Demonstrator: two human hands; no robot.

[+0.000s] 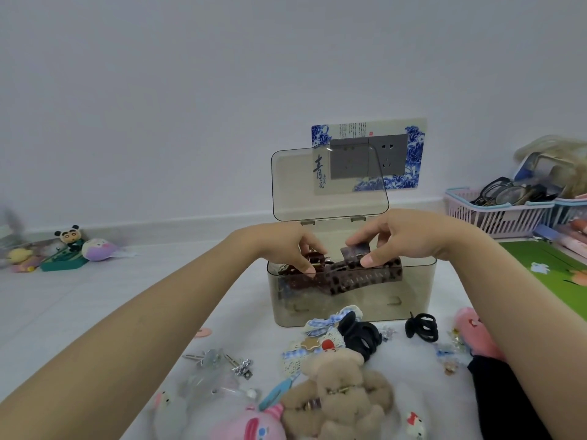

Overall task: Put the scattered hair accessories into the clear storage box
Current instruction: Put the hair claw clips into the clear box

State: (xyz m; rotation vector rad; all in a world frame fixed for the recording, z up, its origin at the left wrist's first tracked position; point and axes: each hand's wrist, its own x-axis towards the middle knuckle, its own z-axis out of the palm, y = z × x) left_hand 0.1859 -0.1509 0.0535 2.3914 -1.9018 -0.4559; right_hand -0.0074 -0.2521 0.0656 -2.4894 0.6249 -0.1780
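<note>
The clear storage box stands on the white surface with its lid hinged upright. Both hands are over its open top. My right hand pinches the top of a large leopard-print claw clip that lies inside the box. My left hand has its fingers on a dark brown clip with gold hardware at the box's left side. In front of the box lie a black claw clip, a smaller black clip, a blue gingham bow, a beige plush scrunchie and silver hairpins.
A pink plush item and a black cloth lie at the right. A pink basket with glasses stands against the wall at the right, beside a green mat. Small toys sit at the far left.
</note>
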